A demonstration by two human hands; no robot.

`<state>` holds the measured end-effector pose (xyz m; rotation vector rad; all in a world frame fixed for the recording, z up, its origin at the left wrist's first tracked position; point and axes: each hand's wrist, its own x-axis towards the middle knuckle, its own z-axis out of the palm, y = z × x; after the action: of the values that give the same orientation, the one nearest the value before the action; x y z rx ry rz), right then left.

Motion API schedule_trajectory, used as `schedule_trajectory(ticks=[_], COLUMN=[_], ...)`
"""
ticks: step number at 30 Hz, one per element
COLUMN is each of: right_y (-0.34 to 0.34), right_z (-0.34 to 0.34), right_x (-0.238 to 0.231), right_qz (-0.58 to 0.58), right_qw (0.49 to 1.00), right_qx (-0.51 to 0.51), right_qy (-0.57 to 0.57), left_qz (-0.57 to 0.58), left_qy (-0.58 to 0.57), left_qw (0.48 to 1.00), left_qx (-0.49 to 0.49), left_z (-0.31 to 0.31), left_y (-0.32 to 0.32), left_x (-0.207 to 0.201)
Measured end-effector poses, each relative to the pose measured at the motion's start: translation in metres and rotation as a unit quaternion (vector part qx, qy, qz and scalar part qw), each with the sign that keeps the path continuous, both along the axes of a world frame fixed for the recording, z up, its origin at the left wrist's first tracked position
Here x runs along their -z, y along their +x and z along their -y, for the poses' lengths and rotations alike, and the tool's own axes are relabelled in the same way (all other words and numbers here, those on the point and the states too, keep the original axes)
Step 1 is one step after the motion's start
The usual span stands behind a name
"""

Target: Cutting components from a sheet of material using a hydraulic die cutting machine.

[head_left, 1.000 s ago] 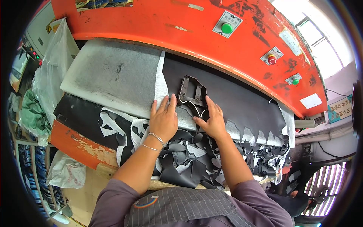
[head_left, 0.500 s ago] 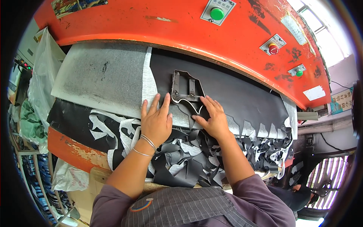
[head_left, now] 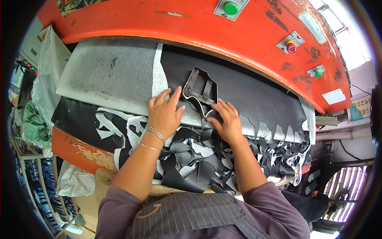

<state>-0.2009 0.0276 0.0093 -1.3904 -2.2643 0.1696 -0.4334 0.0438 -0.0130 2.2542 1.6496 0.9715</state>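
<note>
I see black sheet [head_left: 254, 91] notched in front, whole behind; left hand [head_left: 164, 113], right hand [head_left: 229, 122] flank metal die [head_left: 192, 81], grips apart.

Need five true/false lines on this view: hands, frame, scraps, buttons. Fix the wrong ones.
1. The metal frame rests on the black sheet. True.
2. Bangles circle the right wrist. False: the silver bangles circle the left wrist.
3. The black scraps lie nearer the person than the frame. True.
4. The red button is left of both green ones. False: the red button sits between the green buttons.
5. The right hand is at the frame's near right side. True.
</note>
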Motion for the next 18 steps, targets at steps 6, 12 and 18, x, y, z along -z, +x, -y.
schedule_trajectory(ticks=[6,12,18], right_y=[-0.004,0.024,0.001], right_z=[-0.024,-0.047,-0.014], right_x=[-0.007,-0.01,-0.015], right_qz=[-0.002,0.004,-0.054], right_qw=[0.999,0.992,0.99], right_qx=[-0.006,-0.1,0.027], right_qy=[-0.032,-0.078,-0.128], left_qz=[0.018,0.022,0.052], left_qy=[0.058,0.09,0.074], left_qw=[0.997,0.993,0.995], left_qx=[-0.039,-0.073,-0.035], left_z=[-0.013,-0.012,-0.006], left_y=[0.0,0.012,-0.009], left_x=[0.003,0.006,0.007])
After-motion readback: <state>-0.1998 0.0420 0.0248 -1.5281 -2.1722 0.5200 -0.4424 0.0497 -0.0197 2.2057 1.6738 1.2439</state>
